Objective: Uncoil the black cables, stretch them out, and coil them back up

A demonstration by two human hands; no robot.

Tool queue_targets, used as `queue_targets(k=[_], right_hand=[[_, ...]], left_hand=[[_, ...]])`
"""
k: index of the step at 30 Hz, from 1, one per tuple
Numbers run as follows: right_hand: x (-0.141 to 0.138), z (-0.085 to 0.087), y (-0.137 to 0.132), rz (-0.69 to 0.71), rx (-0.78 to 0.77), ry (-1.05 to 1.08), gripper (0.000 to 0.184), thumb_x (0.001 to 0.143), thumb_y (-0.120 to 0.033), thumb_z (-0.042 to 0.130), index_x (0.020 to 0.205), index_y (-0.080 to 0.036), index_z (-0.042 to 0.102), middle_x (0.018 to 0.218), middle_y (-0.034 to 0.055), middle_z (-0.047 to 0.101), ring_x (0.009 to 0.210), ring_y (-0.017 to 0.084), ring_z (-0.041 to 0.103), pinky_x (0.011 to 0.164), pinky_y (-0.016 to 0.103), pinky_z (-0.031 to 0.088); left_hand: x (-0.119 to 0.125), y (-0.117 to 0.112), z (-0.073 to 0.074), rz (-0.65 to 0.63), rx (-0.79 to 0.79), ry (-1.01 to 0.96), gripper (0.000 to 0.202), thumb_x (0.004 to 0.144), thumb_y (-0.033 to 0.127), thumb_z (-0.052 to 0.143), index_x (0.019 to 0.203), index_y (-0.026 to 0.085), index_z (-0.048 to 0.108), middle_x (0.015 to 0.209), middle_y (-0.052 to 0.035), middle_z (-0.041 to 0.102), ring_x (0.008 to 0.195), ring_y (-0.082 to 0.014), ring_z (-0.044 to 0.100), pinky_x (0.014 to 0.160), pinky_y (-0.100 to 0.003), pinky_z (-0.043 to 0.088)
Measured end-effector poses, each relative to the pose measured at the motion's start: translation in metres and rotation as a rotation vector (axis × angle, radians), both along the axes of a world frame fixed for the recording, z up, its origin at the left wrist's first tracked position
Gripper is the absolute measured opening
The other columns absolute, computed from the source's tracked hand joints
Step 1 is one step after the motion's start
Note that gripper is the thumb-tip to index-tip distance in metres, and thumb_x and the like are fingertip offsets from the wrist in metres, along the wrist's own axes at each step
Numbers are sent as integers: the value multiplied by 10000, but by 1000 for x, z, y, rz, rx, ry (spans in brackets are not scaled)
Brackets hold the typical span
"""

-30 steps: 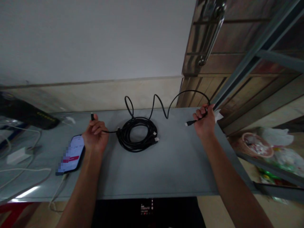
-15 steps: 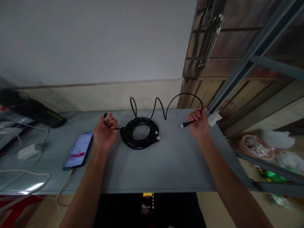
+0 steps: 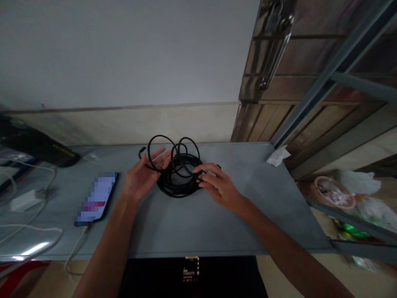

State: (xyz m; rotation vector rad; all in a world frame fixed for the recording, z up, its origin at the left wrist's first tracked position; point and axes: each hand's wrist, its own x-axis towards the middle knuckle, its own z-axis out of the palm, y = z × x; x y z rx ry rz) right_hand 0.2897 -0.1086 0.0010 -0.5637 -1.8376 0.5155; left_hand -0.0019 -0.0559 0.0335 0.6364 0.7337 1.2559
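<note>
A black cable [image 3: 178, 174] lies coiled in the middle of a grey table [image 3: 192, 215], with loose loops standing above the coil. My left hand [image 3: 141, 178] rests at the coil's left side, palm up, fingers stretched out under a loop; one cable end sticks up just behind its fingertips. My right hand [image 3: 217, 186] lies on the coil's right side with its fingers spread, the fingertips touching the cable.
A phone [image 3: 96, 198] with a lit screen lies left of my left hand. White cables and a white adapter [image 3: 21, 203] lie at the far left, behind them a long dark box [image 3: 34, 142]. A crumpled paper [image 3: 277, 156] sits at the table's right back corner, beside a wooden door and metal shelf.
My right hand brought its cable end from the table's right back corner to the coil. Both hands let go of their ends and opened; the stretched-out cable now stands in loops over the coil.
</note>
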Motion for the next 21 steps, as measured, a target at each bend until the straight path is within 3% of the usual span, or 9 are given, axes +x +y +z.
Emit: queue_targets(k=[3,5,9,13,17,21], right_hand=[[-19,-2,-5,-68,205,-220,138,1159,-321,644,1159,-204,716,1429,167,734,1315,269,722,1109,445,607],[-34,-1,-1,-114,274,-334,170,1160,-345,641,1122,-199,720,1424,151,748,1276,257,743,1105,429,598],[-67,0,14,-162,328,-491,258,1185,-411,590,1090,-223,738,1316,79,800,1198,213,762,1082,385,570],[-95,-11,21,-221,347,-580,317,1209,-447,528,1142,-223,743,1297,71,791,1146,198,760,1053,369,550],[-100,-27,20,-253,335,-571,317,1213,-434,524,1152,-212,742,1280,62,785,1108,194,754,998,366,558],[-87,-29,19,-271,319,-558,281,1211,-409,545,1175,-218,748,1190,49,801,1045,181,752,958,371,556]], left_hand=[[0,0,0,-41,-24,-20,462,1113,352,615,1430,33,723,1380,-265,797,1287,-330,795,1006,-359,696],[0,0,-1,-54,-35,-35,430,1119,314,599,1430,45,726,1353,-253,811,1281,-331,799,996,-358,698],[-3,2,-4,-51,-57,-82,420,1173,266,448,1430,82,725,1249,-203,850,1194,-308,833,922,-359,714],[-5,4,-4,-6,-102,-83,467,1200,273,355,1403,77,727,1145,-179,864,1022,-261,858,864,-342,720],[-4,1,-1,-8,-122,-127,401,1186,247,435,1445,105,706,972,-103,832,855,-203,821,820,-317,709],[-1,-4,1,-95,-56,-195,403,1172,202,467,1503,123,682,778,13,652,545,-107,608,716,-296,669]])
